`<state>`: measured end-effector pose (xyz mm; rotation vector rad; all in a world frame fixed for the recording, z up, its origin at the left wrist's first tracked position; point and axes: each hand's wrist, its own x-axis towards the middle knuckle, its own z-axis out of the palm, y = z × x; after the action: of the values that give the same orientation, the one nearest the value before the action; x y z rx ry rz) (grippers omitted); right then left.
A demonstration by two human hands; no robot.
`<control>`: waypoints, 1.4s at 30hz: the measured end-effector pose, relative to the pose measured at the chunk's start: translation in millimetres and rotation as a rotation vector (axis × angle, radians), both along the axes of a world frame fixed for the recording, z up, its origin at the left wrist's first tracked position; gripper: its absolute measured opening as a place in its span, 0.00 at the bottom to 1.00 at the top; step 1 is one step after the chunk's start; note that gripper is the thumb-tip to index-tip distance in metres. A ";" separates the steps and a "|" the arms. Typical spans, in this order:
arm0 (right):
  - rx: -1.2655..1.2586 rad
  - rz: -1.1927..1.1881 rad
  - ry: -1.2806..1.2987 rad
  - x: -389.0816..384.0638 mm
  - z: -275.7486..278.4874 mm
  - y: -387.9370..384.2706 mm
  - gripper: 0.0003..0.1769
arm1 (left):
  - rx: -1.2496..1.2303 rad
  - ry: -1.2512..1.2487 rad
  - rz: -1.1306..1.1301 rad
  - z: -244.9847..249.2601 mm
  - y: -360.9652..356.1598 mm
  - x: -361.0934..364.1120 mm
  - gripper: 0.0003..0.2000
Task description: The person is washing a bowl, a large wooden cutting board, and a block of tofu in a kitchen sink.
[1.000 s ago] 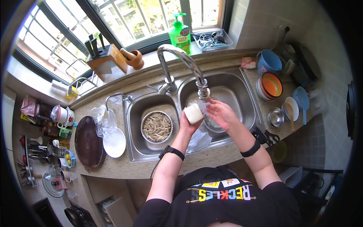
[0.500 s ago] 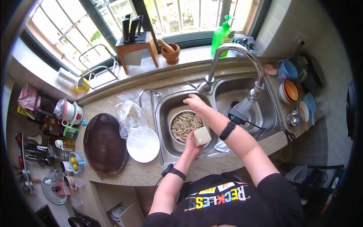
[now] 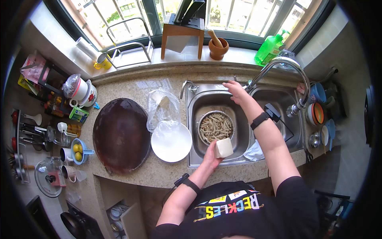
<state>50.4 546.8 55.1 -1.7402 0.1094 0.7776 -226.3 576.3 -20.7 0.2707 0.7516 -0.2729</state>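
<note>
My left hand (image 3: 212,153) is closed around a pale, squarish block that looks like tofu (image 3: 224,148), held at the front of the left sink basin. Behind the block, a round metal bowl (image 3: 200,137) full of pale brownish strips (image 3: 216,126) stands in that basin. My right hand (image 3: 237,92) reaches over the back of the sink with fingers stretched out and nothing in them. It is close to the base of the chrome faucet (image 3: 287,60), whose spout arches over the right basin (image 3: 281,97).
Left of the sink are a white plate (image 3: 172,145), a clear plastic bag (image 3: 163,107) and a large dark wok (image 3: 121,135). On the sill stand a knife block (image 3: 182,30), a mortar (image 3: 218,51) and a green bottle (image 3: 269,51). Bowls (image 3: 316,113) line the right side.
The view has swung, so the counter and sink appear shifted. My right hand has moved closer to the faucet base; my left hand still holds the tofu by the bowl.
</note>
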 end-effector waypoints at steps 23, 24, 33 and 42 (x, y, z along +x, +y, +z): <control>0.497 -0.030 0.542 -220.3 30.1 -182.9 0.18 | 0.537 -0.191 -0.092 90.0 -66.9 -8.9 0.33; 0.533 -0.024 0.579 -223.7 28.0 -182.5 0.19 | 0.424 -0.107 -0.118 91.9 -62.0 -8.6 0.34; 0.103 0.422 -0.132 -248.2 58.4 -158.7 0.38 | -0.095 -0.289 -0.090 78.8 -68.5 -23.7 0.32; -0.417 0.645 -0.738 -222.1 96.7 -102.3 0.40 | -0.240 -0.325 0.036 66.4 -10.4 -29.9 0.21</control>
<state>-171.6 444.5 151.8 -2.3970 -0.8800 0.5216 -256.2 565.8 45.7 0.0698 0.3975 -0.2740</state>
